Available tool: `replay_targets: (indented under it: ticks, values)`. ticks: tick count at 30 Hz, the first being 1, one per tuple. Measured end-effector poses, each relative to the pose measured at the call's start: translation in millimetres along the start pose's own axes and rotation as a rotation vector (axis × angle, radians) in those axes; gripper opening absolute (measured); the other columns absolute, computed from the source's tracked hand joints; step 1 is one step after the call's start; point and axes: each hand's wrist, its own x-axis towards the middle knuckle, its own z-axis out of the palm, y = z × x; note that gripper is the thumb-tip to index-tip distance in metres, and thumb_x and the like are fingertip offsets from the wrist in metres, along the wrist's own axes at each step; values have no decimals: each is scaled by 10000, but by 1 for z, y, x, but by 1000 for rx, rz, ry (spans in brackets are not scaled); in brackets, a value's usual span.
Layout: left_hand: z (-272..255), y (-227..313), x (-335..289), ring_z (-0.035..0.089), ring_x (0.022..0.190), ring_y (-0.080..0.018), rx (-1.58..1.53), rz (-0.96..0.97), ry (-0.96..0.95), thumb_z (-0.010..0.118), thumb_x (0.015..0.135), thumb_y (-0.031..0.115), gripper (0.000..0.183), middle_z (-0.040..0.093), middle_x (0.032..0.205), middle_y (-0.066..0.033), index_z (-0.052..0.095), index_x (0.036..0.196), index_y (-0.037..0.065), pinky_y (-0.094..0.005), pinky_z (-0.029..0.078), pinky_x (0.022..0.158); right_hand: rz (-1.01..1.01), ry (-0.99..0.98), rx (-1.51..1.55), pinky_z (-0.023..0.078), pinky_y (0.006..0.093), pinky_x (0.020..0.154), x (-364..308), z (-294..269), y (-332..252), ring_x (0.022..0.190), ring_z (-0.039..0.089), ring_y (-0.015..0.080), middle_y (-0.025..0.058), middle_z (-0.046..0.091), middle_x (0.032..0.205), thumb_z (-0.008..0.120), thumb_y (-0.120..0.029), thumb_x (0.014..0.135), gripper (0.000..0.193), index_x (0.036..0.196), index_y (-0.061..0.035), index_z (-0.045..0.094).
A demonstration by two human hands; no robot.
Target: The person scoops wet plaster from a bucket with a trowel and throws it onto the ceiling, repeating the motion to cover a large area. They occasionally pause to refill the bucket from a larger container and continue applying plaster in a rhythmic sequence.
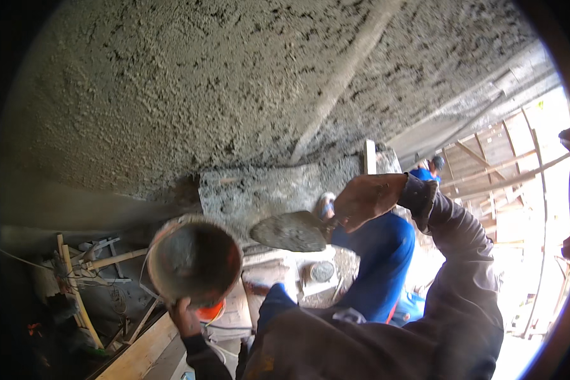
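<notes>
My left hand (185,316) grips the lower edge of a round, mortar-stained bucket (229,269), tilted so that its mouth faces up toward me. Grey wet mortar (185,246) shows inside it. To the right of the bucket, my right hand (368,201) is closed around the handle of a trowel, which the fingers mostly hide. The pointed trowel blade (290,230) lies flat, coated in grey mortar, its tip toward the bucket but apart from it. Ahead of both hands rises a wall (164,95) covered in rough, wet plaster.
A smoother strip (342,76) runs diagonally down the wall. At its foot lies a mortar-splashed board (259,190). Wooden poles (76,288) stand at left, and a plank (139,354) at lower left. Another person (429,170) in blue is at far right, near timber framing (487,158).
</notes>
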Motion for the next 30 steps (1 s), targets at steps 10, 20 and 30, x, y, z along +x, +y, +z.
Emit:
replay_targets:
  ticks: [10,20,30]
  values:
    - [28,2,-8,593,946,-210,-16,-46,-25,533,689,-19,645,550,1116,-73,445,1322,64,-299,529,732,-498,572,-606,563,277,640,-83,-186,18,787,634,171,127,632,1070,579,-38,902,300,1200,-72,578]
    - [94,21,6,525,892,-141,73,64,-244,627,769,116,482,525,1113,-52,469,1219,52,-309,460,748,380,178,-360,539,354,666,40,1,-100,744,624,197,92,586,797,564,-157,863,171,944,-7,579]
    - [92,86,-17,441,1230,-287,584,661,-230,539,826,86,737,377,1394,-199,207,1481,20,-371,350,1027,447,396,-569,562,405,601,190,102,-148,750,696,241,151,685,847,535,-183,827,238,948,-20,660]
